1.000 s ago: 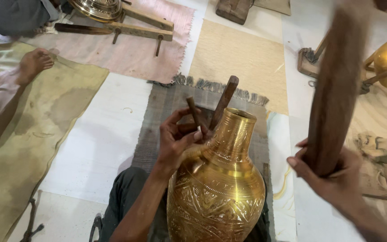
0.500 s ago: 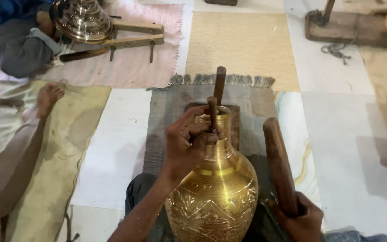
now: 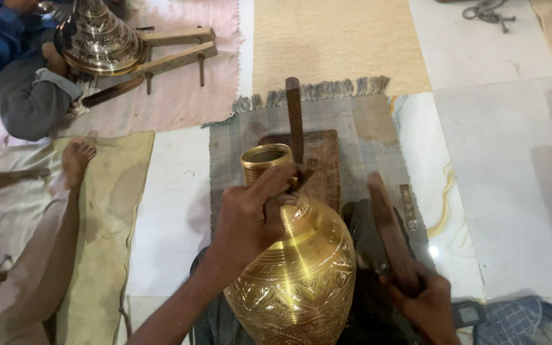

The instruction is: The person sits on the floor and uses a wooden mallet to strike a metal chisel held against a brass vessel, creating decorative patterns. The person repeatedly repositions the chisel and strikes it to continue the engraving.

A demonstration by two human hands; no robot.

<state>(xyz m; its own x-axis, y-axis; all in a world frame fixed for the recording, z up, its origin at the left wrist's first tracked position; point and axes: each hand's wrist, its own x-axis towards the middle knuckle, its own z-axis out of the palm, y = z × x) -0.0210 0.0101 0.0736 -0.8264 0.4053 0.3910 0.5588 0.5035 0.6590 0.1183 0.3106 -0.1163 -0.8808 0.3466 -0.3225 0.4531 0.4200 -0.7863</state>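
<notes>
Swung the wooden mallet [image 3: 388,233] down from its raised position to a low angle beside the vase, and shifted the view so the co-worker's domed brass piece [image 3: 100,41] now sat top left. Gripped the mallet low on its handle with the right hand [image 3: 426,306], fingers wrapped shut around it, head end pointing up toward the wooden board [image 3: 321,166]. Closed the left hand [image 3: 247,217] around the neck of the brass vase [image 3: 295,268], fingers also pinching a thin wooden-handled tool [image 3: 294,121] against the rim; exact contact between tool tip and metal not resolvable. Vase stood upright between the legs, over the grey fringed mat [image 3: 244,147], belly engraved with bands and leaf patterns. Judged heavy for its size, rigid, thin-walled enough to dent under a stray blow, polished surface slippery and easy to scratch. Best held at the narrow neck just under the flared rim, as done here, with the belly braced against the legs to stop rolling. Avoided gripping the engraved belly: no purchase, marks easily. Elsewhere: another person's bare foot [image 3: 78,156] on the yellowish cloth [image 3: 107,211] at left, wooden clamp frame [image 3: 174,54] on the pink rug near the domed piece
</notes>
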